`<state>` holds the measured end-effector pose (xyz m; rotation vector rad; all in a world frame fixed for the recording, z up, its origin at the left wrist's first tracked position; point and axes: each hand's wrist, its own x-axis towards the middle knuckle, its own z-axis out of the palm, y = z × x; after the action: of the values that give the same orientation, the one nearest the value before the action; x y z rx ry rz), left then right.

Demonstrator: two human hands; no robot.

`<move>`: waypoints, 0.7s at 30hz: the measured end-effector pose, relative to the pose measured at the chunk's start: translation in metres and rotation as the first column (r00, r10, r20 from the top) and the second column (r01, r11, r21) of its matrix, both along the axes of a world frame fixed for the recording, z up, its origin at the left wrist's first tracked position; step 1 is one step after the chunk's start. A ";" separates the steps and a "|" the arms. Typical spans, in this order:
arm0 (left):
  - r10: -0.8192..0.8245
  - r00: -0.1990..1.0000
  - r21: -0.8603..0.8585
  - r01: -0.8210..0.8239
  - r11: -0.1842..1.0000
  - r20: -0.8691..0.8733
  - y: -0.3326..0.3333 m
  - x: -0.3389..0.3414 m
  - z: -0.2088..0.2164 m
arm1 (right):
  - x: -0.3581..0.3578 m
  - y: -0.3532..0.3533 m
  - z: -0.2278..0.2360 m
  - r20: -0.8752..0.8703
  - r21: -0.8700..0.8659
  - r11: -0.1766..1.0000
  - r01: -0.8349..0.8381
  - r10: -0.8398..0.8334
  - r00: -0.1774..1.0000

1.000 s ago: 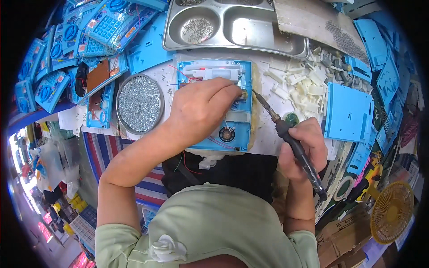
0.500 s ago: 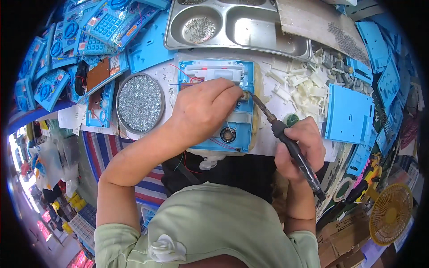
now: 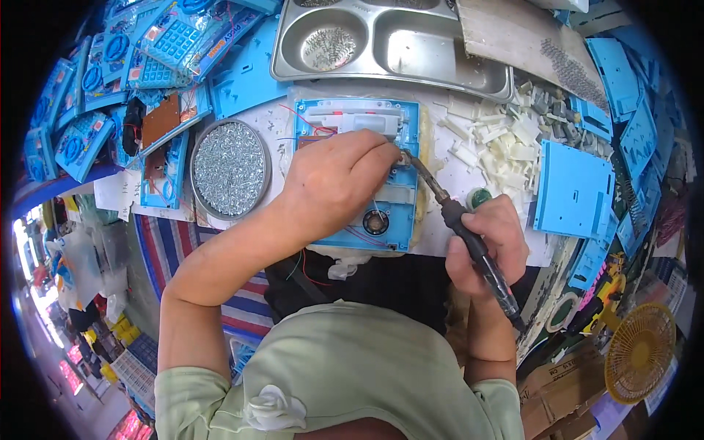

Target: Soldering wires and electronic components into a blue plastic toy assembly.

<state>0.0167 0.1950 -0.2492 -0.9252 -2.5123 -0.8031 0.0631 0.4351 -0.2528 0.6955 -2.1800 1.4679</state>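
While a steel tray [image 3: 440,55] is lying far, an open blue casing [image 3: 402,220] is resting nearer; left hand [image 3: 331,177] is covering its middle, finger grip impossible to tell; right hand [image 3: 507,238] is gripping a soldering iron [image 3: 471,240], tip reaching casing's right side.

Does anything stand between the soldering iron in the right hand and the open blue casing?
Nothing visible does: the soldering iron in the right hand reaches over the right edge of the blue casing. The left hand is close beside its tip, hiding part of the casing.
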 end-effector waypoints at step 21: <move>0.009 1.000 0.021 -0.009 1.000 -0.026 0.001 0.000 -0.003 | 0.003 -0.001 0.002 0.000 0.013 1.000 0.013 -0.013 1.000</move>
<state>0.0171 0.1955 -0.2523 -0.9114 -2.4793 -0.8069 0.0666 0.4344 -0.2504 0.6842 -2.1925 1.4485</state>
